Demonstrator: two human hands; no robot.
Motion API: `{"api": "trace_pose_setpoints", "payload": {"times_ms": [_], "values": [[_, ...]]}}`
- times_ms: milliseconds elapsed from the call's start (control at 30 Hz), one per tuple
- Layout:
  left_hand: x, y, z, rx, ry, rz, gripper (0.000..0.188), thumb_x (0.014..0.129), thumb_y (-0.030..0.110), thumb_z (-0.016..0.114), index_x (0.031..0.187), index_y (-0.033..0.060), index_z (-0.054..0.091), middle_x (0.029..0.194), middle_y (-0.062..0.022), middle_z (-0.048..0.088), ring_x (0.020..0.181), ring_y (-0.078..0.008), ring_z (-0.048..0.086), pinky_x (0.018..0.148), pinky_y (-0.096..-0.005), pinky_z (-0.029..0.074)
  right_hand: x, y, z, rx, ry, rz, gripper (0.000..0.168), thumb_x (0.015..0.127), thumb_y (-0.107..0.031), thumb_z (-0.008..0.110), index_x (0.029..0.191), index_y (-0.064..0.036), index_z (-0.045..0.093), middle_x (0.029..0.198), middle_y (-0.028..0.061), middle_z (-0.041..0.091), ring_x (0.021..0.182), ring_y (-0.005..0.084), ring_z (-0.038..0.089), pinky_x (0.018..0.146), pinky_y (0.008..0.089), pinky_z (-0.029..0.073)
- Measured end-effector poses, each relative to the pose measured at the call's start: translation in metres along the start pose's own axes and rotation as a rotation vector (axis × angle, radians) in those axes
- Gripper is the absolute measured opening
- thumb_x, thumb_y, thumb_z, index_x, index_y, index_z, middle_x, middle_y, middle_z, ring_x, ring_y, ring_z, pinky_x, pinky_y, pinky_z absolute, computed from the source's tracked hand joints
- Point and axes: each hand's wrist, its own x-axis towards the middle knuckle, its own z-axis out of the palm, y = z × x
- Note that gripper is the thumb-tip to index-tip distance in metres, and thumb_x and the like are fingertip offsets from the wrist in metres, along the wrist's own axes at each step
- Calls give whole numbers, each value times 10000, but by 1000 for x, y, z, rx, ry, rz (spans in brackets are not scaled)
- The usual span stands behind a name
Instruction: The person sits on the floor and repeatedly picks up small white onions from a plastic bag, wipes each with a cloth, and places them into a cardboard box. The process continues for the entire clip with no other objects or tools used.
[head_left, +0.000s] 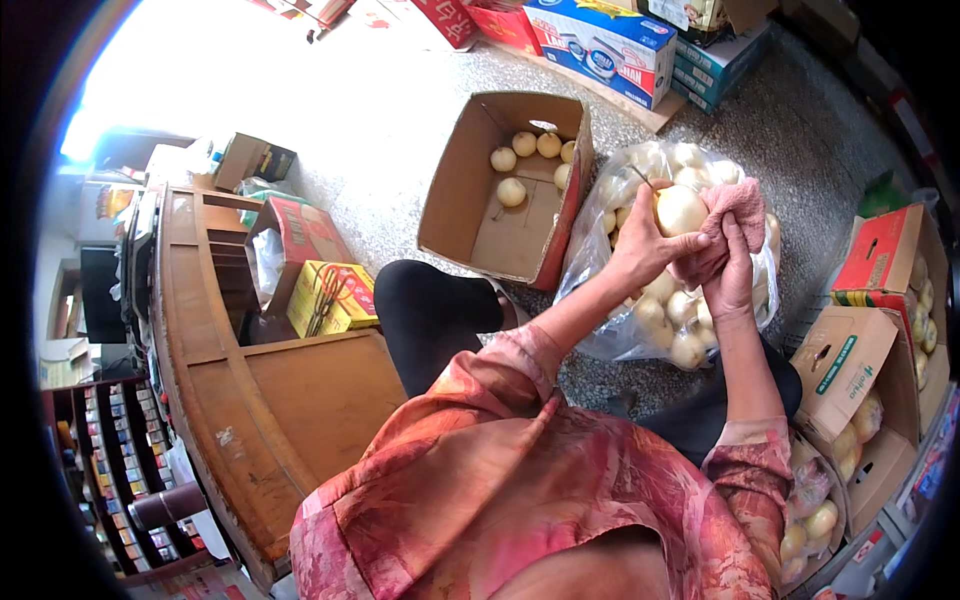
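Between my two hands is a pale yellow pear (681, 211) with a long dark stem, held above a large clear plastic bag. My left hand (651, 234) grips the pear with fingers and thumb around its left side. A pink cloth (724, 225) is in my right hand (731, 274), pressed against the pear's right side. More pears (660, 319) fill the plastic bag (589, 319) beneath my hands. Left of the bag stands an open cardboard box (457, 195) with several pears (511, 192) on its bottom, mostly towards the far and right sides.
A wooden counter (315, 405) is on the left, with a yellow box (330, 296) and a red carton (315, 225) beside it. Open cartons (844, 367) of bagged fruit line the right. A blue and white box (600, 56) stands beyond the open box on the speckled floor (367, 150).
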Motion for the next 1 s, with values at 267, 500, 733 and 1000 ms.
{"api": "trace_pose_setpoints", "payload": {"times_ms": [267, 500, 733, 1000], "values": [[12, -16, -45, -101, -487, 196, 860, 530, 144, 911, 1276, 110, 483, 1188, -93, 527, 1177, -235, 495, 1025, -370, 386, 6, 18, 18, 167, -63, 482, 494, 1004, -490, 353, 1277, -94, 471, 1229, 99, 557, 1022, 218, 604, 846, 355, 530], [91, -95, -134, -571, 172, -12, 802, 657, 104, 791, 1317, 42, 340, 1191, -128, 535, 1061, -262, 591, 902, -383, 536, 13, 12, 4, -10, -20, 551, 625, 944, -554, 429, 1263, -21, 498, 1088, 266, 617, 813, 343, 670, 567, 416, 562], [193, -263, -219, -155, 492, -379, 666, 642, -90, 725, 1195, 53, 384, 1114, -131, 540, 925, -260, 628, 737, -386, 571, 25, -2, -11, 15, 60, 409, 676, 938, -573, 421, 1318, -15, 452, 1113, 240, 616, 846, 310, 656, 624, 426, 527], [242, -393, -222, 210, 531, -466, 845, 586, -115, 736, 1336, 13, 371, 1229, -102, 513, 1075, -237, 543, 905, -363, 489, 35, -26, -16, 82, 251, 263, 800, 936, -562, 352, 1430, 61, 263, 1184, 318, 553, 842, 355, 652, 590, 437, 544]]}}
